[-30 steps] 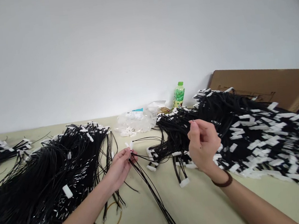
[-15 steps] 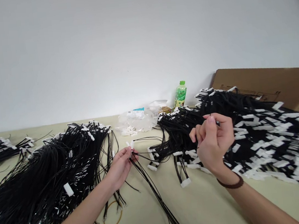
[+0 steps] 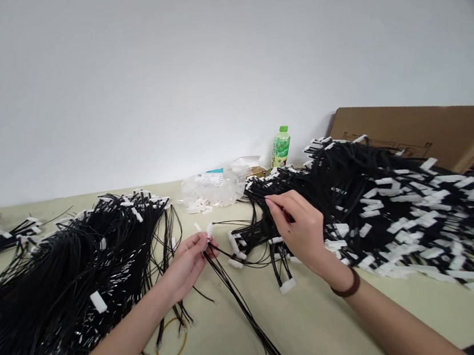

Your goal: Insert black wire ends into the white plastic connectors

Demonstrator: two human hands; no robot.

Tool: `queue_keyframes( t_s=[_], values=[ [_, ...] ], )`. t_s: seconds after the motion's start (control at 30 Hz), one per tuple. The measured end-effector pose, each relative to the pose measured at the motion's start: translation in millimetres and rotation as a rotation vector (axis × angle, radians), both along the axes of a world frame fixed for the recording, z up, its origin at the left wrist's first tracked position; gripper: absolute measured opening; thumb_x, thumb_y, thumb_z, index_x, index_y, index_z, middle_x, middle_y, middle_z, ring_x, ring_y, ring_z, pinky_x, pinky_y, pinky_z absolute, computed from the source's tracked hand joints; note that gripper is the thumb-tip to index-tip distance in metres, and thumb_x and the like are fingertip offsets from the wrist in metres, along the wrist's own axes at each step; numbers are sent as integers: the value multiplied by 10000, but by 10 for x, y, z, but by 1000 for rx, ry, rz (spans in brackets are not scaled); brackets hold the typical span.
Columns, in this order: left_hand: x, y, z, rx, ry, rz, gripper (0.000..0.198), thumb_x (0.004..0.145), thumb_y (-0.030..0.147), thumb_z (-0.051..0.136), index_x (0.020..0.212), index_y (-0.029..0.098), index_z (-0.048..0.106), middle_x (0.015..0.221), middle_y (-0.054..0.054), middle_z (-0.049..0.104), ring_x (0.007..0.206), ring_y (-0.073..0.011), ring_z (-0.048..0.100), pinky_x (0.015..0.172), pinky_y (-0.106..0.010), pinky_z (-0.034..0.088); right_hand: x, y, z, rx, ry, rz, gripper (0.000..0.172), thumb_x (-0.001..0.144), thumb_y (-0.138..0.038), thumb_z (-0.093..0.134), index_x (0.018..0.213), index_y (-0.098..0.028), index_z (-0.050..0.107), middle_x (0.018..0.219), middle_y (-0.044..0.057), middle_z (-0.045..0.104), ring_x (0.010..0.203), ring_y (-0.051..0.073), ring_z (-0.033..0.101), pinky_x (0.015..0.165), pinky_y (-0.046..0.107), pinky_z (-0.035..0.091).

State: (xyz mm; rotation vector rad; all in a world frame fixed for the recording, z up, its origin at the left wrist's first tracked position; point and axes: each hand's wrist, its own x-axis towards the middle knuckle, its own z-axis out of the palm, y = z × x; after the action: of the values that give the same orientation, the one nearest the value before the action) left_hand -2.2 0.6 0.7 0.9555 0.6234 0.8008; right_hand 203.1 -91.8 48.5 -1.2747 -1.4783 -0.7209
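A rubber band point(image 3: 171, 341) is lying on the table point(image 3: 324, 328) near the bottom edge, beside a strand of black wires point(image 3: 247, 314) that is running up to the left hand point(image 3: 187, 261). These wires are being gripped between the closed fingers of that hand, with their small white connectors point(image 3: 204, 229) sticking up just above the fingertips. The right hand point(image 3: 301, 230) is being held against the right pile of cables point(image 3: 387, 205), its thumb and forefinger pinched on a thin black wire there. A second heap of cables point(image 3: 67, 273) is spread to the left. Farther back, a plastic bag of white parts point(image 3: 212, 189), a green bottle point(image 3: 280, 146) and a cardboard box point(image 3: 425, 131) are standing by the wall.
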Motion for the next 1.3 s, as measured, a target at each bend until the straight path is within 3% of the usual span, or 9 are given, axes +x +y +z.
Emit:
queue_keyframes(
  t_s=[0.23,0.43,1.1,1.3],
  values=[
    [7,-50,41,63,32,-141,190,704,306,675,687,141,583,711,-25,608,627,-100,535,648,-228,407,-194,37,-174,-84,-165,95,115,831,-150,516,756,-150,603,647,10,547,619,71,494,577,184,378],
    [11,-69,50,84,47,-182,198,716,317,662,685,142,575,710,-28,606,623,-107,534,640,-231,392,-334,46,-250,-102,-320,133,198,833,-150,506,645,-152,568,574,-2,501,565,74,423,562,202,342],
    [15,-96,76,178,87,-191,234,724,359,647,698,145,555,708,-13,600,623,-105,533,642,-237,376,-326,58,-266,-73,-257,164,151,806,-139,525,665,-145,577,583,0,506,572,75,429,561,199,334],
    [16,-103,76,212,114,-179,240,732,367,635,695,143,557,704,-11,600,620,-105,538,643,-235,379,-329,56,-286,-141,-175,205,160,813,-143,509,668,-140,578,584,0,499,568,70,434,553,196,332]
  ],
)
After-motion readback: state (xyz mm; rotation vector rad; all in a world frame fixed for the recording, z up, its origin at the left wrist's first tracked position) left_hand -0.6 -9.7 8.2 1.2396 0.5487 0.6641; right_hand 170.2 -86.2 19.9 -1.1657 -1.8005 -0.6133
